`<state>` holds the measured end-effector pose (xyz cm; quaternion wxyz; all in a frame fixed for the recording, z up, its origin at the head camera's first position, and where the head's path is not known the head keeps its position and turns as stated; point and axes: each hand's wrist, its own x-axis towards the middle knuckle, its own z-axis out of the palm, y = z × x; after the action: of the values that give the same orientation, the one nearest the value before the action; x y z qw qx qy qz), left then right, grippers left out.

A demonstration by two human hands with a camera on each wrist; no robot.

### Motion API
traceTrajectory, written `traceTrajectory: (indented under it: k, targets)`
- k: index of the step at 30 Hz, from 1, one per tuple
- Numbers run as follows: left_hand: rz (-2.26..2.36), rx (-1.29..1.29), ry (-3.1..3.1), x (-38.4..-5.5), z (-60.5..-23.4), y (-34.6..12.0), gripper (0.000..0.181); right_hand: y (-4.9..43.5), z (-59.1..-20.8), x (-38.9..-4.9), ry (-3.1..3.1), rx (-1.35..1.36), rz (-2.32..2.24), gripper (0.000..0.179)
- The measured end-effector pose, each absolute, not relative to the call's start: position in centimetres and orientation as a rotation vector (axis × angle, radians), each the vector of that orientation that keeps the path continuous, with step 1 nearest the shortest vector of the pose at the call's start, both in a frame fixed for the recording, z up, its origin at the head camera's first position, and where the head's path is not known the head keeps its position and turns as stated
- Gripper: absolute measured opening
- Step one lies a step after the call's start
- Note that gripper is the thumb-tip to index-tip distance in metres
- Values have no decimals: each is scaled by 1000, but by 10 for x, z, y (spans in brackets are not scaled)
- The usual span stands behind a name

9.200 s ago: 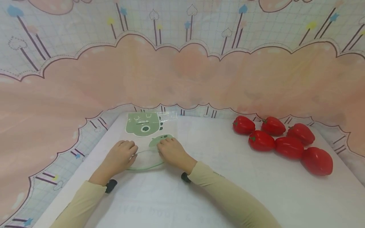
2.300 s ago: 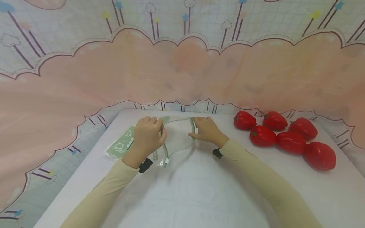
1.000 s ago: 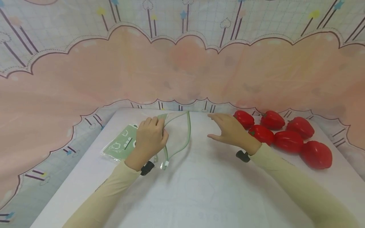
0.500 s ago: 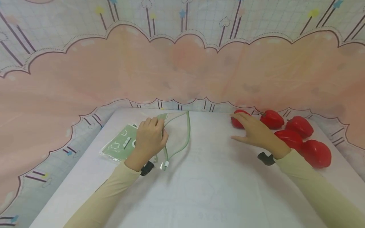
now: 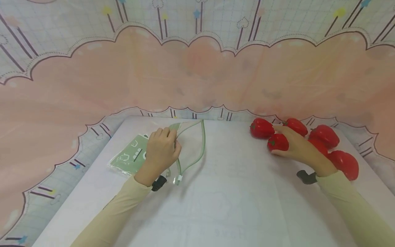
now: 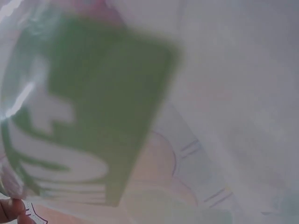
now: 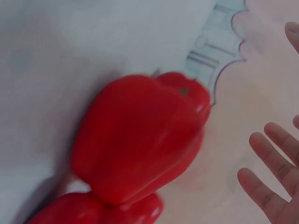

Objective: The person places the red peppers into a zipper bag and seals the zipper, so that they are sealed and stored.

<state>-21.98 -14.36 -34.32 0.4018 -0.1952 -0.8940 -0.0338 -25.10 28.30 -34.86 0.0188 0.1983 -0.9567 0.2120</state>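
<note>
My left hand [image 5: 162, 149] grips the edge of a clear plastic zip bag [image 5: 128, 157] with green trim and a green cartoon print. The bag's mouth gapes to the right of that hand, with a white slider [image 5: 180, 177] at its lower corner. In the left wrist view the green print [image 6: 112, 84] looms large, fingertips [image 6: 11, 210] at the corner. My right hand [image 5: 300, 147] reaches around a red bell pepper [image 5: 277, 142], thumb below and fingers above. The right wrist view shows its fingers [image 7: 266, 191] spread and apart from the pepper [image 7: 140, 135].
More red bell peppers surround the right hand: one at the left [image 5: 261, 128], one behind [image 5: 295, 127], and others [image 5: 325, 136] to the right, partly behind the forearm. A white table [image 5: 228, 199] bears everything; a patterned cloth [image 5: 197, 79] hangs behind it.
My right hand has let go of the bag's rim and moved right, past the leftmost pepper, to another pepper. The left hand stays on the bag, whose mouth remains spread.
</note>
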Motion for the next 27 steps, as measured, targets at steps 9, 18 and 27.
traceTrajectory:
  k: [9,18,27]
  targets:
    - [-91,-492,-2254,-219,-344,-144,10,307,-360,-253,-3011,462,738,93]
    - [-90,-495,-2250,-218,-343,-143,10,322,-366,-261,-3051,449,674,91]
    - [-80,-497,-2246,-217,-344,-143,9,329,-368,-267,-3115,455,549,88]
